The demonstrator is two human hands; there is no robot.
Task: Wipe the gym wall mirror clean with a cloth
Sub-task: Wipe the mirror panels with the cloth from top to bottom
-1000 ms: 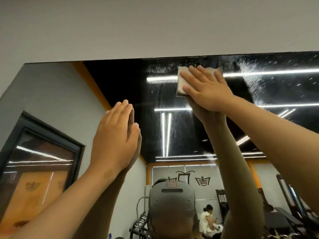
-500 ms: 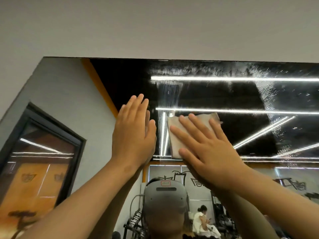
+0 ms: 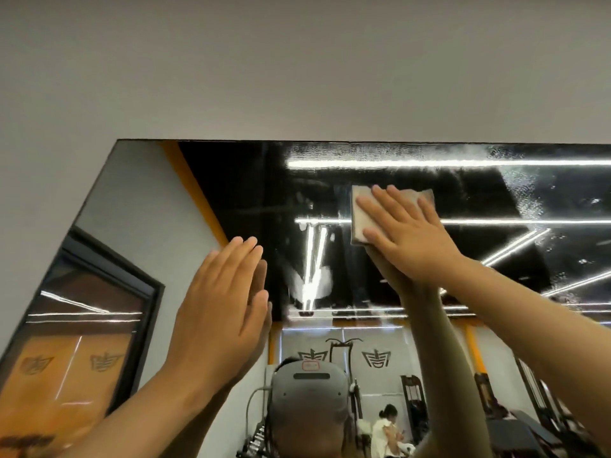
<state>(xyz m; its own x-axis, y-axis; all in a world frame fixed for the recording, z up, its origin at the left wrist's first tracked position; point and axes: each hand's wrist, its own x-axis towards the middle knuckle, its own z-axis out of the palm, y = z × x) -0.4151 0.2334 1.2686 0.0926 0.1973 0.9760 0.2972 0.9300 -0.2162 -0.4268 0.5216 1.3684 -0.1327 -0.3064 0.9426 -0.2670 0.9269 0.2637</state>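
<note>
The wiping is under way: the right hand (image 3: 410,239) presses the folded cloth (image 3: 358,223) with straight fingers high on the wall mirror (image 3: 231,193), the left hand (image 3: 218,305) leans flat and empty, and the spotty patch (image 3: 529,200) to the right likely needs wiping next.

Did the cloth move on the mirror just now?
Yes. The cloth slid down from the top edge of the mirror, then back up toward it, under the flat right hand.

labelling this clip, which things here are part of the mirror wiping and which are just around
In the job: cloth, mirror, right hand, left hand.
Just around: wall above, gym machines and a seated person in the reflection.
</note>
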